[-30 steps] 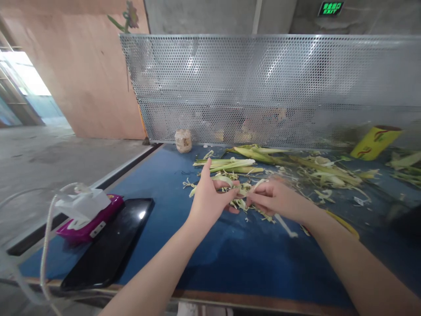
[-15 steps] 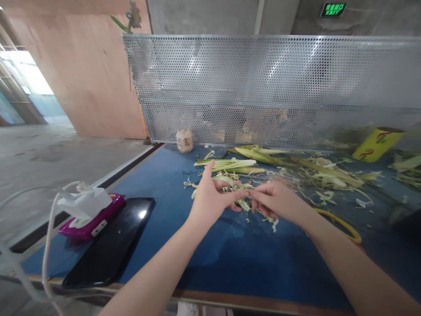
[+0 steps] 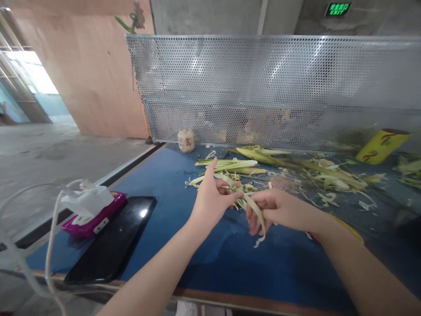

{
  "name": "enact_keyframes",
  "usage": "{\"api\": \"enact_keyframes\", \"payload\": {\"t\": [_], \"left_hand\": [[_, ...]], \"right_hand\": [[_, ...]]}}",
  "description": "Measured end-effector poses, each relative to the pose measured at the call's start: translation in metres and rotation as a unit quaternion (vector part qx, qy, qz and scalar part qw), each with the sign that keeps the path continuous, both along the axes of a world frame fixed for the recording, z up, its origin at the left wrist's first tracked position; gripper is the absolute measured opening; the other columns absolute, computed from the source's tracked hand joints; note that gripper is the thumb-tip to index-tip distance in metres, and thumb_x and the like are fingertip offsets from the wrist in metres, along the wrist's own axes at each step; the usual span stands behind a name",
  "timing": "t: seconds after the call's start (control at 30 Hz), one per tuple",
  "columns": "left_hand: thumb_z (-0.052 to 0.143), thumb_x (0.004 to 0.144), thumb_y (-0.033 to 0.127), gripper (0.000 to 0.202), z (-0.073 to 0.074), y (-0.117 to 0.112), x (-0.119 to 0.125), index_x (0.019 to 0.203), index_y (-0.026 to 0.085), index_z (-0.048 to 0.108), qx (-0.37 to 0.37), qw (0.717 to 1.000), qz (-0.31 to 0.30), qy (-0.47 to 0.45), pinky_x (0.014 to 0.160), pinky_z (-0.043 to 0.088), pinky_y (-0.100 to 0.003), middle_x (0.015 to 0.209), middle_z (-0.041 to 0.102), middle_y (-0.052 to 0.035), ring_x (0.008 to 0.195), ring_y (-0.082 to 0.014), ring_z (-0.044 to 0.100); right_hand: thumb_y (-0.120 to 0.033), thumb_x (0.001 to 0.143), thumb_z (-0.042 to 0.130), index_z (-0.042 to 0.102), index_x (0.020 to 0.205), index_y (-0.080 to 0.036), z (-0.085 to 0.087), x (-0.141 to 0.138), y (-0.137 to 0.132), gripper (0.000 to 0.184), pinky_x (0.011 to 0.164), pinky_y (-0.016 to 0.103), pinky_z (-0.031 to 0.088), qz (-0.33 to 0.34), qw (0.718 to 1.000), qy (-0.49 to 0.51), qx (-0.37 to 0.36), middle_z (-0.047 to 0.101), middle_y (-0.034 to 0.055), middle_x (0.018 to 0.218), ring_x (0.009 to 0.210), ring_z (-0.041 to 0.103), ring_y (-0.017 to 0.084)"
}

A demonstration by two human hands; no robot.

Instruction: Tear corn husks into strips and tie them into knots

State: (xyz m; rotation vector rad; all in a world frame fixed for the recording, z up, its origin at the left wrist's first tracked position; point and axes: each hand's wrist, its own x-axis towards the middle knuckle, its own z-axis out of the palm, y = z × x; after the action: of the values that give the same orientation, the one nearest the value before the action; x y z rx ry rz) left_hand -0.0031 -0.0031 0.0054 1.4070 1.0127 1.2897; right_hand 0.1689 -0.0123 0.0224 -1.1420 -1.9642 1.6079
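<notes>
My left hand (image 3: 210, 197) is closed, thumb and fingers pinching a small bunch of pale green plant strips (image 3: 226, 179) above the blue tabletop. One long strip (image 3: 255, 208) curves down from the bunch, its frayed end hanging free. To the right, my right hand (image 3: 279, 208) has its fingers curled about this strip; the exact contact is partly hidden. Just beyond my hands lie cut green stalks (image 3: 233, 166) and a longer leafy stalk (image 3: 259, 156).
More stalks and peelings (image 3: 332, 177) lie at the right, near a tilted yellow cylinder (image 3: 381, 147). A perforated metal panel (image 3: 230, 87) borders the table's back. At left are a black phone (image 3: 115, 239), a purple power strip (image 3: 95, 221) and a white adapter (image 3: 87, 201). A whitish lump (image 3: 186, 140) stands behind.
My right hand has shifted slightly downward and turned. A long pale strip now hangs across its fingers. My left hand stays nearly in place, still pinching the bunch.
</notes>
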Motion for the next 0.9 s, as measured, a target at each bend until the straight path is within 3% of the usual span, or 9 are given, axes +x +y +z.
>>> {"api": "enact_keyframes", "payload": {"t": [0.1, 0.23, 0.37, 0.47, 0.57, 0.63, 0.77, 0.9], "left_hand": [[0.07, 0.061, 0.013, 0.099, -0.002, 0.0, 0.0, 0.14, 0.023, 0.01, 0.005, 1.0, -0.008, 0.002, 0.045, 0.047, -0.022, 0.08, 0.064, -0.0028, 0.057, -0.0114, 0.056], [0.07, 0.06, 0.013, 0.099, -0.004, 0.0, 0.0, 0.14, 0.023, 0.012, 0.023, 1.0, -0.006, 0.019, 0.043, 0.045, -0.021, 0.068, 0.056, 0.0034, 0.053, -0.01, 0.054], [0.071, 0.059, 0.014, 0.105, -0.001, -0.002, 0.002, 0.14, 0.018, 0.006, -0.009, 0.999, -0.043, 0.02, 0.041, 0.046, -0.022, 0.071, 0.061, 0.0001, 0.051, -0.011, 0.054], [0.07, 0.061, 0.016, 0.102, -0.001, -0.002, 0.003, 0.14, 0.016, 0.006, -0.019, 0.997, -0.076, 0.025, 0.041, 0.047, -0.023, 0.076, 0.064, -0.0034, 0.051, -0.0114, 0.055], [0.068, 0.064, 0.016, 0.097, -0.002, -0.002, 0.003, 0.14, 0.017, 0.007, -0.013, 0.994, -0.103, 0.031, 0.043, 0.048, -0.024, 0.071, 0.062, -0.0006, 0.05, -0.0115, 0.054], [0.066, 0.064, 0.014, 0.097, -0.002, -0.002, 0.002, 0.14, 0.018, 0.005, -0.024, 0.99, -0.134, 0.03, 0.044, 0.048, -0.025, 0.069, 0.061, 0.0007, 0.048, -0.0111, 0.054], [0.066, 0.063, 0.011, 0.098, -0.002, -0.002, 0.002, 0.14, 0.016, 0.005, -0.038, 0.985, -0.166, 0.015, 0.045, 0.048, -0.026, 0.068, 0.062, 0.0008, 0.046, -0.0099, 0.053], [0.066, 0.062, 0.007, 0.101, -0.005, -0.001, 0.003, 0.14, 0.017, 0.002, -0.04, 0.985, -0.166, -0.005, 0.044, 0.048, -0.026, 0.067, 0.062, 0.0009, 0.052, -0.0135, 0.058]], "right_hand": [[-0.017, 0.075, 0.049, 0.056, 0.086, -0.016, 0.0, 0.0, -0.001, 0.014, 0.06, 0.024, 0.054, 0.006, 0.999, -0.033, 0.01, 0.067, 0.0038, 0.082, 0.071, 0.067, 0.015], [-0.033, 0.082, 0.044, 0.051, 0.075, -0.016, 0.002, 0.002, -0.001, 0.019, 0.036, 0.018, 0.043, -0.023, 0.996, -0.08, 0.022, 0.064, 0.002, 0.064, 0.043, 0.06, 0.011], [-0.031, 0.079, 0.048, 0.046, 0.07, -0.019, 0.003, 0.005, 0.0, 0.016, 0.035, 0.018, 0.033, -0.115, 0.96, -0.157, 0.202, 0.05, -0.0058, 0.047, 0.033, 0.046, 0.007], [-0.025, 0.077, 0.051, 0.053, 0.079, -0.021, 0.002, 0.006, 0.003, 0.005, 0.044, 0.02, 0.033, -0.14, 0.908, -0.171, 0.356, 0.049, -0.0051, 0.054, 0.045, 0.044, 0.008], [-0.021, 0.077, 0.049, 0.057, 0.073, -0.021, 0.0, 0.006, 0.008, 0.009, 0.058, 0.023, 0.038, -0.12, 0.883, -0.148, 0.429, 0.055, -0.0001, 0.071, 0.064, 0.05, 0.012], [-0.021, 0.079, 0.048, 0.055, 0.072, -0.02, -0.002, 0.005, 0.011, 0.01, 0.064, 0.024, 0.04, -0.115, 0.896, -0.118, 0.412, 0.058, 0.0014, 0.08, 0.073, 0.053, 0.013], [-0.028, 0.083, 0.044, 0.051, 0.076, -0.02, -0.007, 0.002, 0.014, 0.013, 0.057, 0.024, 0.039, -0.119, 0.944, -0.074, 0.298, 0.058, -0.0008, 0.071, 0.063, 0.053, 0.012], [-0.027, 0.083, 0.042, 0.048, 0.072, -0.02, -0.009, -0.002, 0.015, 0.015, 0.056, 0.024, 0.039, -0.138, 0.961, -0.031, 0.239, 0.057, -0.002, 0.066, 0.06, 0.053, 0.012]]}}
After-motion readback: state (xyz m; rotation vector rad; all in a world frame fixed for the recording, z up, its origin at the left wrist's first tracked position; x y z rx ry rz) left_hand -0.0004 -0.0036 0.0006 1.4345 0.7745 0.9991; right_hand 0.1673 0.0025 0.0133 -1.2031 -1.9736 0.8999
